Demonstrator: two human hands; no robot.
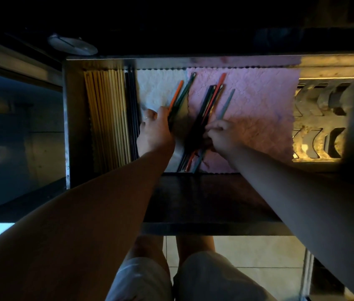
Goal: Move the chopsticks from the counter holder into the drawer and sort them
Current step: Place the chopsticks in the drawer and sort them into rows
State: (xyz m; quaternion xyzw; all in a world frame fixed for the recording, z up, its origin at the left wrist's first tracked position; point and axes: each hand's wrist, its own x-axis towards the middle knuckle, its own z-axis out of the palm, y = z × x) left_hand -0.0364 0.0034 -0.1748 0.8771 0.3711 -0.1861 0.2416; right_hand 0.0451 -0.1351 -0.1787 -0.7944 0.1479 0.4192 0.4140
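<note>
An open metal drawer holds a row of several pale wooden chopsticks at its left, with a few black chopsticks beside them. My left hand grips an orange chopstick and a dark green one that fan up over a white cloth. My right hand pinches into a loose bundle of dark, orange and grey-blue chopsticks lying slanted on a pink cloth. The bundle's lower ends reach the drawer's front edge.
Metal utensils or racks fill the drawer's right compartment under yellow light. A round pale lid lies on the dark counter behind. The drawer front is dark, with my legs and the tiled floor below.
</note>
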